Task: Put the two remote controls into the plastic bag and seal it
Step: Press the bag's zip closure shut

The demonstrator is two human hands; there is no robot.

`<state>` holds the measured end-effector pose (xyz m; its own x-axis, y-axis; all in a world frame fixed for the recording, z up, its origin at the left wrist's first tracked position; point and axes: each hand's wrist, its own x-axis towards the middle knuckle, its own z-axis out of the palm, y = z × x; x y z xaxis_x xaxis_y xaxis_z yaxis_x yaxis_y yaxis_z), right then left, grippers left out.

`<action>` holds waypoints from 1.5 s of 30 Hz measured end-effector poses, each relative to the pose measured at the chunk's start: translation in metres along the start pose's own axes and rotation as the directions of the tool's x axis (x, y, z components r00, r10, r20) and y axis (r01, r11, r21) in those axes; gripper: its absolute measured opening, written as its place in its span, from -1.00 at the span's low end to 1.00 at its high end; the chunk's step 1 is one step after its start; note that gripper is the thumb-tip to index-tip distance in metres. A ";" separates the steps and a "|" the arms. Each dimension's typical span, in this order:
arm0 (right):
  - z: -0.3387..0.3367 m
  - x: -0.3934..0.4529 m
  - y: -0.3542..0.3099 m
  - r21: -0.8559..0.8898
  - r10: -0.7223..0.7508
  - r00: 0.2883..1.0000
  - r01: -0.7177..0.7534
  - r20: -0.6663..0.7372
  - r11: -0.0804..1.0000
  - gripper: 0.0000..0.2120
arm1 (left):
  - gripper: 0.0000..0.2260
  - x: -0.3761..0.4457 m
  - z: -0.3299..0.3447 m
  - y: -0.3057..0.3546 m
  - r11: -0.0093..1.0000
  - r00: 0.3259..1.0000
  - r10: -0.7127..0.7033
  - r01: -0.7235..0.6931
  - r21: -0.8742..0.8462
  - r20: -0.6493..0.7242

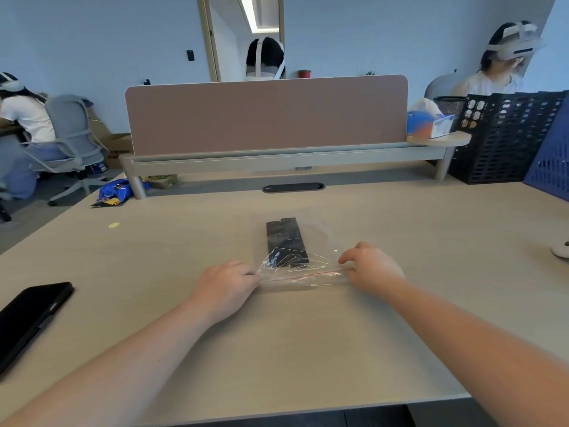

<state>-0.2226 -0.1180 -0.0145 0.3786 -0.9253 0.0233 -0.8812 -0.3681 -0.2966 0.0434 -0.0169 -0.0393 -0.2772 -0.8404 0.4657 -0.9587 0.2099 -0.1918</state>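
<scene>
Two black remote controls [286, 241] show through a clear plastic bag [320, 238] with a red seal line; the desk [277, 334] is pale wood-grain.

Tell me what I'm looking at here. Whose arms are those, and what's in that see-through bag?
There is no machine here. The arms belong to a person with a camera worn on the head, so you see what they see, looking down at a pale wooden desk. On it lies a clear plastic bag with two black remote controls side by side inside. The left hand pinches one end of the bag's opening and the right hand pinches the other end, along the red sealing strip. I cannot tell if it is fully sealed yet. A black phone lies at the left, and black and blue crates stand at the far right.
</scene>
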 end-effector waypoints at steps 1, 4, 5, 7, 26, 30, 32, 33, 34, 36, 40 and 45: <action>0.000 0.000 0.001 0.009 0.006 1.000 -0.006 -0.002 1.000 -0.72 | -0.71 0.000 0.001 0.000 1.000 1.000 0.003 -0.003 0.009 0.004; 0.001 -0.004 -0.004 -0.085 -0.108 0.990 0.101 -0.091 0.991 -0.60 | -0.74 -0.001 0.001 0.002 1.000 0.999 -0.003 0.003 0.009 -0.044; 0.003 -0.006 -0.009 -0.129 -0.204 0.966 0.184 -0.162 0.974 -0.58 | -0.76 0.000 0.002 0.003 1.000 0.998 -0.004 0.005 0.009 -0.066; 0.007 -0.009 -0.024 -0.194 -0.419 0.860 0.376 -0.291 0.906 -0.57 | -0.77 0.000 0.002 0.005 1.000 0.996 -0.009 0.010 0.012 -0.093; 0.053 0.010 -0.087 -0.371 -0.671 0.688 0.568 -0.275 0.735 -0.78 | -0.76 0.001 0.012 0.004 0.997 0.974 0.041 -0.056 -0.061 -0.221; 0.054 0.009 -0.089 -0.385 -0.679 0.677 0.569 -0.283 0.727 -0.76 | -0.74 -0.002 0.012 0.003 0.996 0.979 0.001 -0.019 -0.084 -0.205; 0.054 0.008 -0.091 -0.397 -0.682 0.673 0.565 -0.286 0.724 -0.76 | -0.74 -0.002 0.012 0.002 0.996 0.978 0.001 -0.020 -0.088 -0.208; 0.055 0.009 -0.091 -0.402 -0.684 0.670 0.564 -0.288 0.722 -0.76 | -0.73 -0.002 0.013 0.002 0.996 0.978 0.005 -0.024 -0.091 -0.210; 0.056 0.009 -0.091 -0.408 -0.686 0.667 0.563 -0.290 0.719 -0.76 | -0.71 -0.002 0.013 0.001 0.995 0.977 0.009 -0.030 -0.093 -0.212; 0.057 0.008 -0.091 -0.429 -0.693 0.658 0.556 -0.296 0.712 -0.76 | -0.65 -0.002 0.011 0.001 0.996 0.975 0.018 -0.037 -0.083 -0.220; 0.057 0.007 -0.094 -0.452 -0.695 0.662 0.548 -0.279 0.704 -0.73 | -0.68 -0.002 0.007 0.003 0.998 0.978 0.041 -0.048 -0.031 -0.204; 0.055 0.008 -0.096 -0.469 -0.702 0.667 0.551 -0.249 0.690 -0.70 | -0.77 -0.001 0.003 0.005 0.998 0.982 0.051 -0.057 -0.031 -0.181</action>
<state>-0.1193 -0.0854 -0.0388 0.8011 -0.3815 0.4613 -0.5319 -0.8071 0.2563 0.0392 -0.0167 -0.0435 -0.3325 -0.7242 0.6042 -0.9427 0.2730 -0.1916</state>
